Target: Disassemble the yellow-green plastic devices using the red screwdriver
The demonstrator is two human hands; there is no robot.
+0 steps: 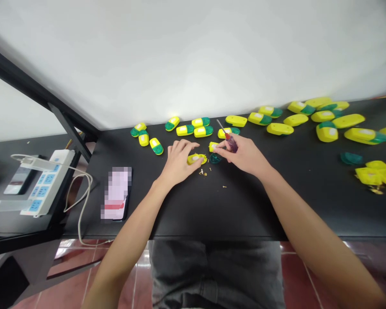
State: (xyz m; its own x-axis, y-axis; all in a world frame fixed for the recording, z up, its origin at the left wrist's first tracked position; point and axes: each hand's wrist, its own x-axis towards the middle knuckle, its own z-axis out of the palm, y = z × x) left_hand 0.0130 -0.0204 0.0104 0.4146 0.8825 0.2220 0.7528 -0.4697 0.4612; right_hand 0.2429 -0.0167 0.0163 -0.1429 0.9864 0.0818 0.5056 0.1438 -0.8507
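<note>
My left hand (180, 159) arches with fingers apart over an opened yellow shell (193, 159), the thumb resting on it. In my right hand (244, 153) is a screwdriver (230, 141) with a dark red handle, its blade tilted up and left, away from the parts. The thumb and forefinger of that hand touch or pinch a small yellow cover (212, 146); which one I cannot tell. Just below lies a dark green translucent cap (215, 159). Small metal parts (203, 172) lie in front of the shell, and a loose screw (224, 186) is nearer me.
Several yellow-and-green casings (202, 131) line the back of the black table (193, 210). More casings (328, 131) cluster at right, by a green cap (351, 158) and opened yellow shells (378, 174). A phone (117, 193), white cable (83, 201) and power strip (48, 182) are at left.
</note>
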